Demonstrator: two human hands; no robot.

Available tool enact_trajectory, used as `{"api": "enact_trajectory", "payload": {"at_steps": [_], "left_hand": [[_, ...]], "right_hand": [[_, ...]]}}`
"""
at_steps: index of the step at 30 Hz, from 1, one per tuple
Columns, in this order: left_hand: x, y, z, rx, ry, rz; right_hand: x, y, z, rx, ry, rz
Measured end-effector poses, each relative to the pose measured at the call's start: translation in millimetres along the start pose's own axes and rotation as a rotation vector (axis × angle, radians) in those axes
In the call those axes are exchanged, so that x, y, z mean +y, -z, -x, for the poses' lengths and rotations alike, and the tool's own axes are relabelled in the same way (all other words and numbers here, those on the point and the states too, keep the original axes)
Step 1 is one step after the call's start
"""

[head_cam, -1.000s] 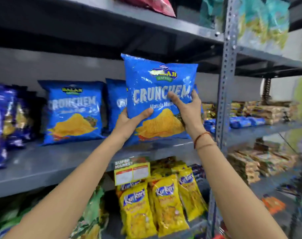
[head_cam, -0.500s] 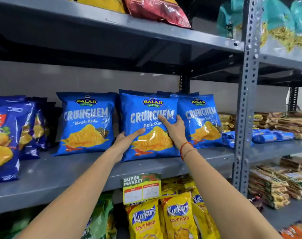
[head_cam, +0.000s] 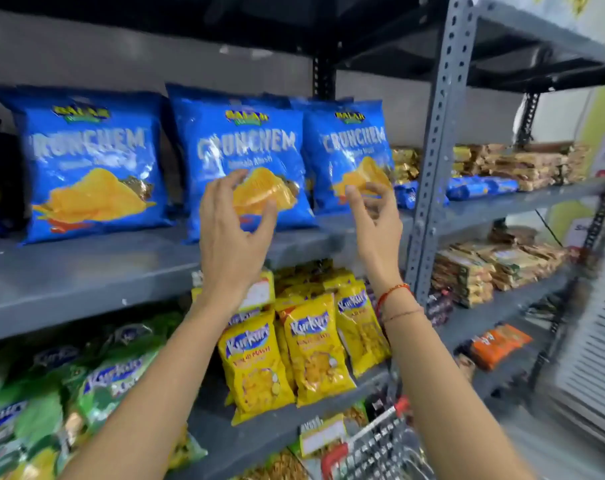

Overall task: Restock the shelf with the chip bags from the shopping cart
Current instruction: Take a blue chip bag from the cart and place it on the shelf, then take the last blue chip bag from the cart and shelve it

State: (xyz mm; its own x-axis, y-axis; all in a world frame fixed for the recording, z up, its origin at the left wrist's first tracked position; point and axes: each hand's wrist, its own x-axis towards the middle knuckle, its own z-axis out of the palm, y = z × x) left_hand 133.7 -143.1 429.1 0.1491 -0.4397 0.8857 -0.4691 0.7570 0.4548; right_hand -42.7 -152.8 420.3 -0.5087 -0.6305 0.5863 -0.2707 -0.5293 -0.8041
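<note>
- Three blue chip bags (head_cam: 238,161) stand upright in a row on the grey shelf (head_cam: 86,271), in the middle of the frame.
- The left hand (head_cam: 233,230) and the right hand (head_cam: 375,216) hang in front of them, each grip released and holding nothing.
- Yellow snack bags (head_cam: 311,348) fill the shelf below.
- A corner of the shopping cart (head_cam: 380,448) shows at the bottom; what is in it cannot be seen.

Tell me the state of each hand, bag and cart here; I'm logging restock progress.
Left hand: open, empty, off the bags.
Right hand: open, empty.
Middle Crunchem bag: upright on the shelf, released.
Left Crunchem bag: upright, leaning back.
Right Crunchem bag: upright, partly behind the middle one.
Yellow Kurkure bags: standing on the lower shelf.
Shopping cart: below, contents not visible.
</note>
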Motion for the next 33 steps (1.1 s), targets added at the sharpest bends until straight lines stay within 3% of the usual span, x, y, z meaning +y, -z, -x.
{"api": "enact_trajectory", "payload": {"at_steps": [3,10,16,21,28,30,33], "left_hand": [[20.5,-26.2,52.6,-0.13,-0.054,0.095],[6.3,-107.2,186.6,-0.634,0.107,0.183],[-10.9,-168.7,347.2,-1.207,0.331,0.152],[-10.4,-194.5,459.5,-1.609,0.456,0.058],[-22.4,-217.2,574.4,-2.063,0.548,-0.174],[-22.5,-218.9,598.0,-2.134,0.629,-0.215],[-27.2,-219.1,630.8,-2.107,0.823,-0.211]], "right_hand": [[28.9,47.4,37.1,0.11,-0.055,0.058],[132.2,157.3,135.5,0.286,-0.378,0.302],[224.6,273.9,260.8,0.443,-0.874,0.535],[269.9,346.2,375.7,0.437,-1.315,0.686],[302.5,376.8,464.6,0.495,-1.733,0.592],[315.3,380.4,475.7,0.545,-1.788,0.494],[337.0,382.5,494.5,0.627,-1.772,0.374]]}}
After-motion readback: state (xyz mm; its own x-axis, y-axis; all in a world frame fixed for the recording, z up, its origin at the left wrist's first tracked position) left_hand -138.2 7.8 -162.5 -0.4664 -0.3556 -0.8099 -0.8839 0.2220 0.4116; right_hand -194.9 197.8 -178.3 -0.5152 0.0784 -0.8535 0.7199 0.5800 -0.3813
